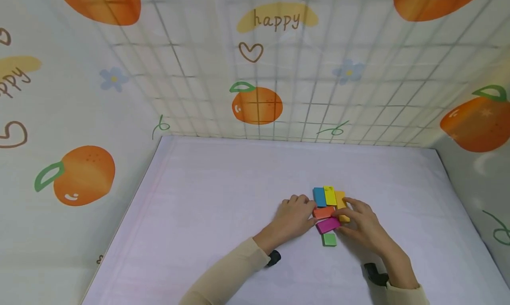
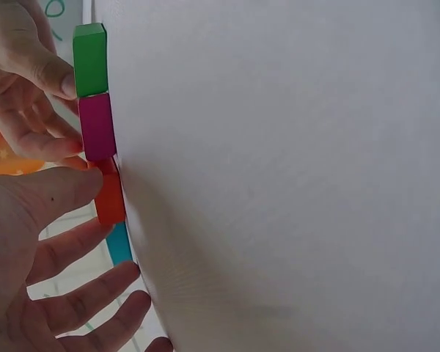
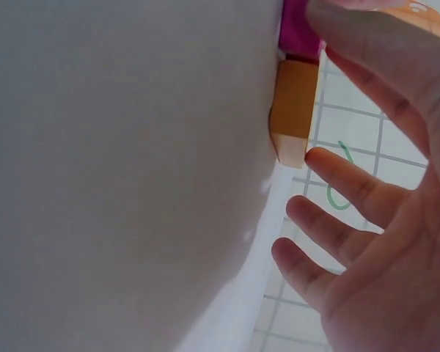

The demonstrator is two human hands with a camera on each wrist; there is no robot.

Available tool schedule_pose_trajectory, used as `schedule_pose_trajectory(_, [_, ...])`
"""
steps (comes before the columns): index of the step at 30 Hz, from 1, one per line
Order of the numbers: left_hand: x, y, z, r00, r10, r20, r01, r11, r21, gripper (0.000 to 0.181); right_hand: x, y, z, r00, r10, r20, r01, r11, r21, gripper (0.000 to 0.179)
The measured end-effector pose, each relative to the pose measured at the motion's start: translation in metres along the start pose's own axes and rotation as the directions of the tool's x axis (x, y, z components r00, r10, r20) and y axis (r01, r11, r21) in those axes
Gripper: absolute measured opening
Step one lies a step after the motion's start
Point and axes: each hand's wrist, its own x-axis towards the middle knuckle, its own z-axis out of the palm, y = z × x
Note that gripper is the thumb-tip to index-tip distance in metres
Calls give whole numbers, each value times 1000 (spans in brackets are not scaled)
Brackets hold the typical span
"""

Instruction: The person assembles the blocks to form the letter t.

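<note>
Several coloured blocks lie close together on the white table. My left hand (image 1: 292, 216) holds the orange-red block (image 1: 323, 213) at its left end, between thumb and index finger; the other fingers spread beyond it. From the right, my right hand (image 1: 364, 223) pinches the magenta block (image 1: 327, 225) with thumb and index finger, the index tip reaching the orange-red block's end. Its other fingers are beside the orange-yellow block (image 1: 340, 198), partly hidden by them. Behind stand a blue block (image 1: 319, 197) and a yellow block (image 1: 330, 196). Nearest the front is a small green block (image 1: 329, 240).
Fabric printed with oranges (image 1: 257, 106) hangs behind the table (image 1: 223, 176) and along both sides. Black wrist straps (image 1: 376, 275) show by the sleeves.
</note>
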Motion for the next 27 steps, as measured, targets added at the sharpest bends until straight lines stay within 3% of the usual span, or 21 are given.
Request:
schedule_pose_trajectory(9, [3,1,1,1000,-2,4,2,1000,7,41,0,0,1,1000,24,11,-24,1000,0,38])
schedule_pose_trajectory(17, [4,1,2,1000,0,-29,0,1000,3,37,3,-4,0,999,40,31,-39,999,-10,38])
schedule_pose_trajectory(27, [6,2,1,1000,-3,4,3,999,32,44,4,-5,1,998,48,42,-47,998,-29,38])
